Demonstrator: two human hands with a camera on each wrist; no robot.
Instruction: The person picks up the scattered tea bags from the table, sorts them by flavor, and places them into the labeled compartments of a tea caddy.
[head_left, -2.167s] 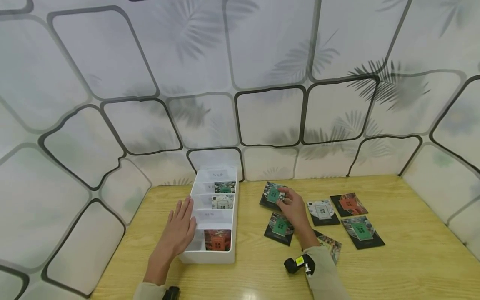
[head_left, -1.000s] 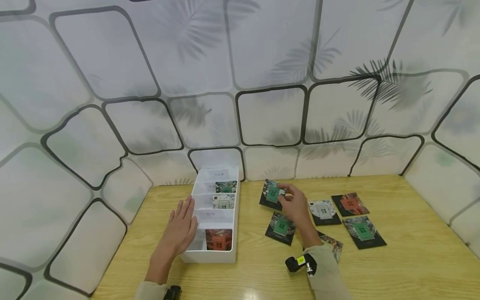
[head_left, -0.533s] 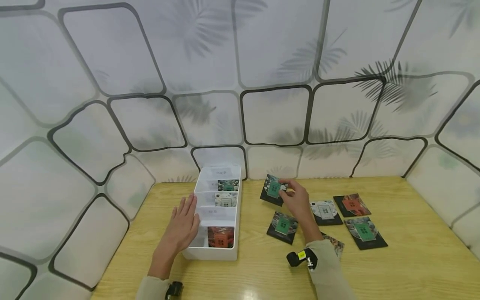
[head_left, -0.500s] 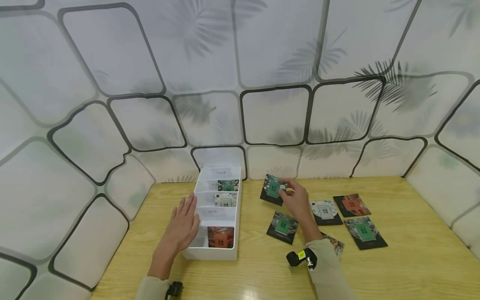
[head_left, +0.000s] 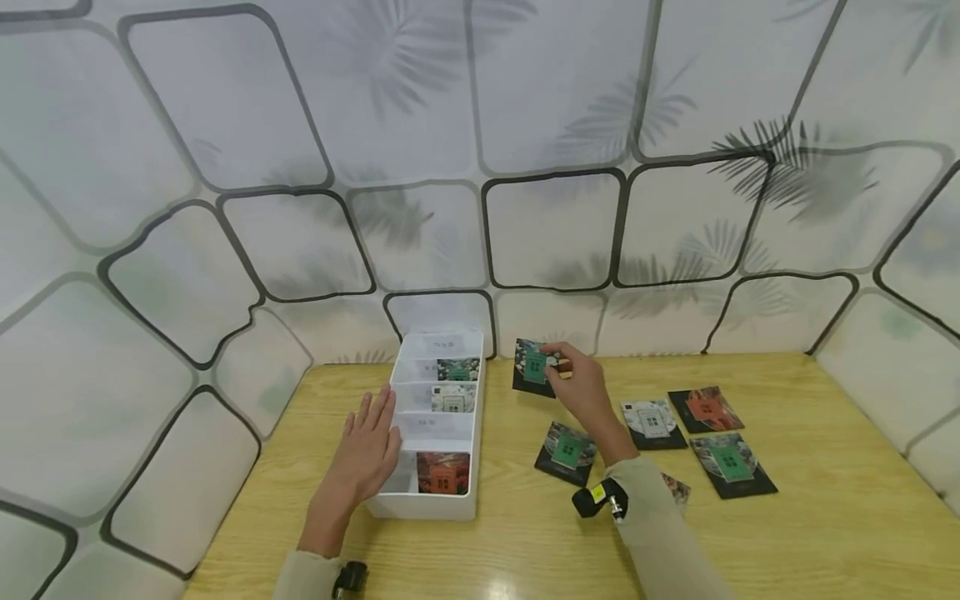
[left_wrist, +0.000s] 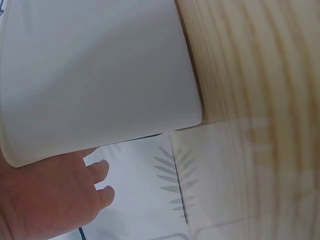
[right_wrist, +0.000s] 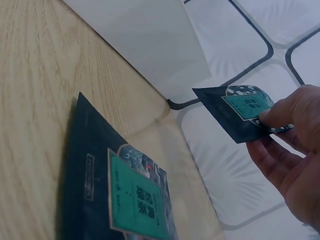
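Between thumb and fingers my right hand [head_left: 581,385] pinches a dark sachet [head_left: 531,367] with a green label and white-flower print. In the right wrist view this sachet [right_wrist: 240,111] is raised off the table, thumb on its face. My left hand [head_left: 362,450] lies with straight fingers along the left side of a white divided box [head_left: 423,507]. Inside the box stand a green-label sachet [head_left: 458,369], a white sachet [head_left: 453,398] and a red sachet [head_left: 443,473], in separate compartments. Another green-label sachet [head_left: 566,452] lies on the table below my right hand.
Right of my right forearm lie a white-and-black sachet [head_left: 652,423], a red-label sachet [head_left: 706,409] and a green-label sachet [head_left: 732,465]. A further patterned sachet [head_left: 677,490] is partly hidden by the sleeve. The patterned wall [head_left: 547,233] borders the wooden table [head_left: 840,533] at the back.
My right hand has lifted the flower-print sachet off the table and moved it slightly back and left, towards the box. The left hand keeps its place at the box.
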